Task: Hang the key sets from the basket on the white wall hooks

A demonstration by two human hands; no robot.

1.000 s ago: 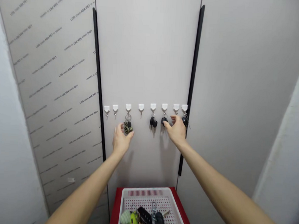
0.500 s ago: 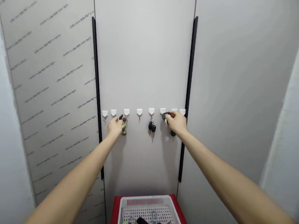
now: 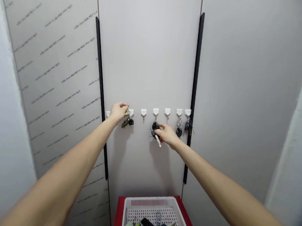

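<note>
A row of white wall hooks (image 3: pixel 143 112) runs across a grey panel. My left hand (image 3: pixel 118 111) is closed on a key bunch with a brass charm (image 3: pixel 128 120) at the third hook from the left. My right hand (image 3: pixel 167 134) is lower, its fingers pinched on a black car key (image 3: pixel 155 135) with a silver blade, just under the fifth hook, where another black key hangs. Two more key sets (image 3: pixel 179 130) hang on the last two hooks at the right. The hook (image 3: pixel 167 112) above my right hand is bare.
A white perforated basket (image 3: pixel 150 204) on a red stand sits below, holding several keys and a yellow-green fob. Black vertical strips (image 3: pixel 193 95) edge the panel. A film-covered panel (image 3: pixel 51 72) stands at the left, plain walls close in on both sides.
My right hand took the black key off the sixth hook and dropped down and left with it. My left hand rose to the third hook with its key bunch.
</note>
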